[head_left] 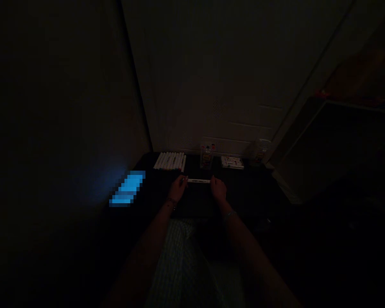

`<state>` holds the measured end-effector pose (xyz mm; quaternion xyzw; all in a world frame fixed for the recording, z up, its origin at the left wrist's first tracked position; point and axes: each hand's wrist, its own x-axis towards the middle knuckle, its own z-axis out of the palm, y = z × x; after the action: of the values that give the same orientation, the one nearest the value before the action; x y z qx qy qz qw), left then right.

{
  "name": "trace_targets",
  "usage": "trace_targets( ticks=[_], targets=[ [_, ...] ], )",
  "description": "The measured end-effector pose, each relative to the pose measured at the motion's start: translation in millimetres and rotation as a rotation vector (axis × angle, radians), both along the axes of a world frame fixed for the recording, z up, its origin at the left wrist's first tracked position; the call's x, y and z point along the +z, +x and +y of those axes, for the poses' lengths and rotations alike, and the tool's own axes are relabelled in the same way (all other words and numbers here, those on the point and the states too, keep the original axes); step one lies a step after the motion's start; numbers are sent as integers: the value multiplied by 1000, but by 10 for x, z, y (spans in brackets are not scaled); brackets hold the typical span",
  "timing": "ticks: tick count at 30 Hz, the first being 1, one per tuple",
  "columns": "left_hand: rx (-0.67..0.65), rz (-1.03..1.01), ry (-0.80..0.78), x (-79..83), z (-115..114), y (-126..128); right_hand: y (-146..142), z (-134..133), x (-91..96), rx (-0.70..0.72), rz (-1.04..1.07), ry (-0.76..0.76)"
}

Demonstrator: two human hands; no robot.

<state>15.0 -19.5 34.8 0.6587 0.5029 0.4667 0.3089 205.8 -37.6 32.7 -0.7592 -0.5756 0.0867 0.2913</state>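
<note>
A white marker [199, 181] lies level between my two hands, above the dark table. My left hand [177, 189] is closed on its left end, and my right hand [218, 189] grips the right end. Behind my left hand, a row of white markers [170, 161] rests side by side on the table. A clear container [206, 157] with several coloured tops stands just beyond the held marker. To its right is a stack of white markers [232, 162]. The light is very dim, so the fingertips are hard to make out.
At the left, a glowing blue blurred screen [128, 188] lies near the wall. Another clear container [262, 152] stands at the back right of the dark table [253, 184]. A pale wall [208, 85] rises behind the table, and a shelf [327, 102] is on the right.
</note>
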Motion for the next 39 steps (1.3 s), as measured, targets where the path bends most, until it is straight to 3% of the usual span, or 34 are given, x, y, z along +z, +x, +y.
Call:
trace_targets(
  ticks=[10,23,39],
  targets=[
    [-41,-78,18,0,-6,-6,-1,-14,5,35,-22,-25],
    [78,153,-45,-25,15,-16,-24,-29,89,15,28,-64],
    [86,283,-25,-76,60,-26,-11,-32,46,38,60,53]
  ],
)
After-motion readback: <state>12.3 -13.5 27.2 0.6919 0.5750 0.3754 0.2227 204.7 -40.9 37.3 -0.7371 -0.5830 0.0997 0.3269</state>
